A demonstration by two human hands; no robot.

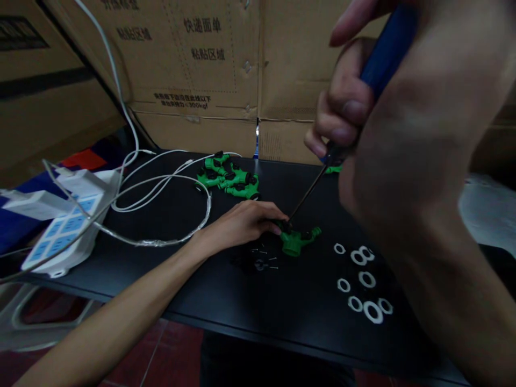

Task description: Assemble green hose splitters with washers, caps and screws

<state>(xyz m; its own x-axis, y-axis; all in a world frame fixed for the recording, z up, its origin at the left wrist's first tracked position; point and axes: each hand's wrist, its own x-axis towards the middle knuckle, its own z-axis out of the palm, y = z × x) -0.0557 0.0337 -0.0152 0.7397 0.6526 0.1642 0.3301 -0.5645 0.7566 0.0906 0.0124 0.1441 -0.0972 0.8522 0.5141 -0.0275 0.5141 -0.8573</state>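
My right hand [350,113] is raised close to the camera and grips the blue handle of a screwdriver [310,188]. Its thin shaft slants down to the left, with the tip at a green plastic fitting [296,242] on the black table [226,301]. My left hand [245,221] lies on the table, its fingers pressed on the left end of that fitting. Several small screws [262,260] and a black part lie just in front of the left hand.
A pile of green fittings with black knobs [229,177] sits farther back. Several white rings [365,282] lie at the right. White cables [161,183] and power strips [64,226] occupy the left. Cardboard boxes [201,70] stand behind the table.
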